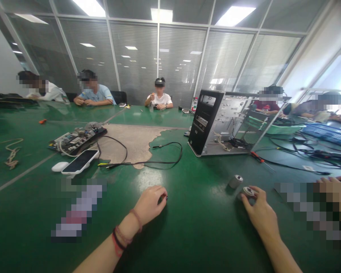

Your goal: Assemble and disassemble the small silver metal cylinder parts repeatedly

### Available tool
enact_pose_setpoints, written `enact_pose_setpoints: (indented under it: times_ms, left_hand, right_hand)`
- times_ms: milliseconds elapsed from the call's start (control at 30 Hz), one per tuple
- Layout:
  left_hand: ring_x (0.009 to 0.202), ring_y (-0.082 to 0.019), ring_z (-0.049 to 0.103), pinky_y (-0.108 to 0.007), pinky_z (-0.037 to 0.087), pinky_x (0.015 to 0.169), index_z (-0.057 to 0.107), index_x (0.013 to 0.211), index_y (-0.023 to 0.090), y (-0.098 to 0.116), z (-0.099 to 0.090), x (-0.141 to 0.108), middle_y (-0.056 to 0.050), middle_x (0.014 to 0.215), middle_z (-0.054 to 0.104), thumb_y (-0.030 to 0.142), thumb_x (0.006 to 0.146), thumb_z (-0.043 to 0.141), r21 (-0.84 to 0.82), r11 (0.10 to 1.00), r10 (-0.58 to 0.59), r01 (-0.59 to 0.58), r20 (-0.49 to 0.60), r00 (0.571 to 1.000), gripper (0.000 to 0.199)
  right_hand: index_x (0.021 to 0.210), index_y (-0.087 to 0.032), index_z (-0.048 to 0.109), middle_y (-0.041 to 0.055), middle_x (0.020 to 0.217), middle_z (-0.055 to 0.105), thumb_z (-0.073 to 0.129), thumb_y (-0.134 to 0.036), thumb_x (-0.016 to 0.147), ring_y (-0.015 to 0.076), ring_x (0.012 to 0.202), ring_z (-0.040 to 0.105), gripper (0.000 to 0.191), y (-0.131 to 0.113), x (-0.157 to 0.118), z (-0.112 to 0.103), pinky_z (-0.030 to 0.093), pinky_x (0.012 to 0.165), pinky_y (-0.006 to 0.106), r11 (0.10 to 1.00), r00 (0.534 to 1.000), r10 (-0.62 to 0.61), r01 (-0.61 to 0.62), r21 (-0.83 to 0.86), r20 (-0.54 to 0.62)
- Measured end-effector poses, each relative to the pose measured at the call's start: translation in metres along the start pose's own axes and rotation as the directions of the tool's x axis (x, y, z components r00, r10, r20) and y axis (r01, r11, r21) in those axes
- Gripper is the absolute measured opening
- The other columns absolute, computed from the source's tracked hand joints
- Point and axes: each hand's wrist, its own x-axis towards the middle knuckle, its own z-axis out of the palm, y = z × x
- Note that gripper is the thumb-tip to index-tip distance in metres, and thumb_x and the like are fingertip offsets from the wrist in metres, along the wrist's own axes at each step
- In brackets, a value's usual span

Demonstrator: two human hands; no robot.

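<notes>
My left hand [150,204] is closed in a pinch over the green table, with beaded bands on its wrist. A tiny dark bit shows at its fingertips, too small to name. On the right, my right hand [261,212] has its thumb and fingers around a small silver metal cylinder [248,191] with a pale round top and a dark centre. Just behind it, to the left, a second metal cylinder [235,182] of the same kind stands on the table, apart from my fingers.
An opened computer case [207,125] stands ahead. Left of it are a black cable [165,163], a circuit assembly [76,138] and a phone [81,161]. A screwdriver [258,157], baskets [329,132] and cables lie right. Another person's hand [333,189] is at the right edge; several people sit across.
</notes>
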Motion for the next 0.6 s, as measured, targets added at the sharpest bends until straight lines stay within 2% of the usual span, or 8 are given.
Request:
enact_pose_setpoints:
  times_ms: [333, 467, 600]
  left_hand:
    - [0.078, -0.017, 0.057, -0.027, 0.044, 0.075, 0.056, 0.081, 0.019, 0.0, 0.001, 0.0, -0.002, 0.081, 0.062, 0.014, 0.083, 0.046, -0.001, 1.0, 0.019, -0.019, -0.007, 1.0, 0.012]
    - [0.078, -0.017, 0.057, -0.028, 0.044, 0.075, 0.057, 0.081, 0.019, 0.0, 0.001, 0.001, -0.002, 0.081, 0.062, 0.014, 0.083, 0.045, -0.004, 1.0, 0.022, -0.022, -0.011, 1.0, 0.012]
    - [0.078, -0.017, 0.057, -0.028, 0.045, 0.075, 0.057, 0.081, 0.019, 0.001, 0.003, 0.002, -0.002, 0.08, 0.062, 0.014, 0.083, 0.045, -0.01, 1.0, 0.023, -0.023, -0.019, 1.0, 0.013]
  right_hand:
    - [0.117, -0.022, 0.042, 0.0105, 0.093, 0.068, 0.04, -0.051, 0.085, 0.0279, 0.073, 0.066, 0.044, -0.004, -0.001, 0.003, 0.048, 0.06, 0.034, 0.998, 0.999, -0.033, 0.035, 0.06, -0.034]
    - [0.116, -0.022, 0.044, 0.0098, 0.097, 0.067, 0.043, -0.05, 0.083, 0.0277, 0.081, 0.066, 0.043, -0.009, -0.003, 0.004, 0.05, 0.067, 0.036, 0.984, 0.991, -0.108, 0.118, 0.135, -0.081]
    - [0.116, -0.021, 0.043, 0.0099, 0.1, 0.067, 0.048, -0.05, 0.082, 0.0256, 0.091, 0.065, 0.044, -0.018, -0.006, 0.006, 0.051, 0.075, 0.037, 0.927, 0.973, -0.192, 0.223, 0.301, -0.129]
